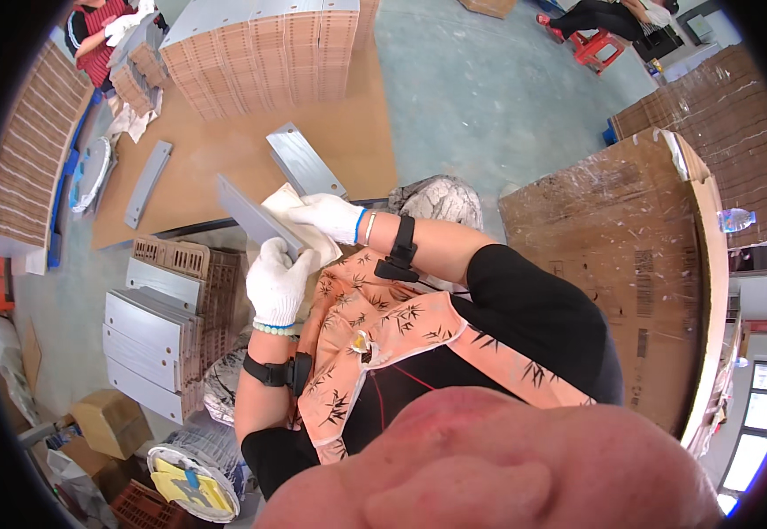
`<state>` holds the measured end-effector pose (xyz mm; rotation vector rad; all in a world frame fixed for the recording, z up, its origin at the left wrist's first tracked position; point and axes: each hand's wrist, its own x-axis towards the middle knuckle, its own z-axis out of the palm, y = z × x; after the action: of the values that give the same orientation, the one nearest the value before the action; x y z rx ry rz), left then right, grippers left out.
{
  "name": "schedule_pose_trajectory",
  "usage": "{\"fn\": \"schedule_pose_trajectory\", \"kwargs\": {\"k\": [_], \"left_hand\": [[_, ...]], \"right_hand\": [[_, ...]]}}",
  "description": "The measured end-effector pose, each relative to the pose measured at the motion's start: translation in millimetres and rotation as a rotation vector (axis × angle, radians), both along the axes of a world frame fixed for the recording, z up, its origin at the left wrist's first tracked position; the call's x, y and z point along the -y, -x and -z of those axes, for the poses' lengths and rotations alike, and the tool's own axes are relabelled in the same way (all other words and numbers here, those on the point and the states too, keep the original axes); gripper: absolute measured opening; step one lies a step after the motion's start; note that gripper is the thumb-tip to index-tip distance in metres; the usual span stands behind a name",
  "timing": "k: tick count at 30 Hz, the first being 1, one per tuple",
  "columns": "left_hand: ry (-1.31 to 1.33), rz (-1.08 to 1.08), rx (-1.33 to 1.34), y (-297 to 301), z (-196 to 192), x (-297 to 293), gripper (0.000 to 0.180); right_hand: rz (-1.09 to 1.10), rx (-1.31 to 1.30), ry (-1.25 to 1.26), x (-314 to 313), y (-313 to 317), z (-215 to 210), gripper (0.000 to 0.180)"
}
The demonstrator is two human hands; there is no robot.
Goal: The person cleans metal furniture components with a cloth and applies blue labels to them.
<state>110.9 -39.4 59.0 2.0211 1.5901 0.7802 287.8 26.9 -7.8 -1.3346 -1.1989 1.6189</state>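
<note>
My left hand (279, 280), in a white knitted glove, grips the near end of a narrow grey board (247, 210). The board is tilted up, with its far end pointing away to the left. My right hand (328, 217), gloved as well, is closed on a pale cloth (285, 201) beside the board; the cloth hangs down between both hands. Whether the cloth touches the board's face is hard to tell. Just beyond my hands, grey boards with holes (300, 159) lie on the brown tabletop (216, 150). Another single grey board (148, 185) lies farther left.
A large stack of boards (264, 57) stands at the table's back. Below the table's left side are stacked grey boards (150, 331) and a lidded bucket (194, 480). A big cardboard box (604, 264) stands at my right. A co-worker in white gloves (106, 40) handles boards at far left.
</note>
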Motion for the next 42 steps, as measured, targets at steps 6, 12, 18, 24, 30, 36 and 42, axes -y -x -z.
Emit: {"fn": "schedule_pose_trajectory", "kwargs": {"k": [6, 12, 18, 24, 30, 36, 42], "left_hand": [[-0.057, 0.244, -0.268, -7, 20, -10, 0.034], [-0.23, 0.346, -0.142, 1, 18, -19, 0.034], [-0.205, -0.302, 0.742, 35, 6, -75, 0.043], [0.433, -0.045, 1.48, 56, 38, -108, 0.092], [0.667, 0.202, 1.84, 52, 5, -101, 0.113], [0.678, 0.588, 2.132, 59, 11, -102, 0.117], [0.571, 0.354, 2.152, 65, -5, -100, 0.098]], "right_hand": [[-0.136, 0.026, -0.009, 3, 4, -3, 0.046], [-0.014, -0.072, 0.081, 11, 5, -26, 0.026], [0.016, -0.3, 0.2, 5, -6, -18, 0.031], [-0.157, -0.442, 0.184, 15, 7, -32, 0.044], [-0.226, -0.421, 0.289, 18, 12, -35, 0.047], [-0.215, -0.387, 0.335, 23, 20, -38, 0.045], [0.132, -0.451, 0.243, 22, 14, -24, 0.034]]}}
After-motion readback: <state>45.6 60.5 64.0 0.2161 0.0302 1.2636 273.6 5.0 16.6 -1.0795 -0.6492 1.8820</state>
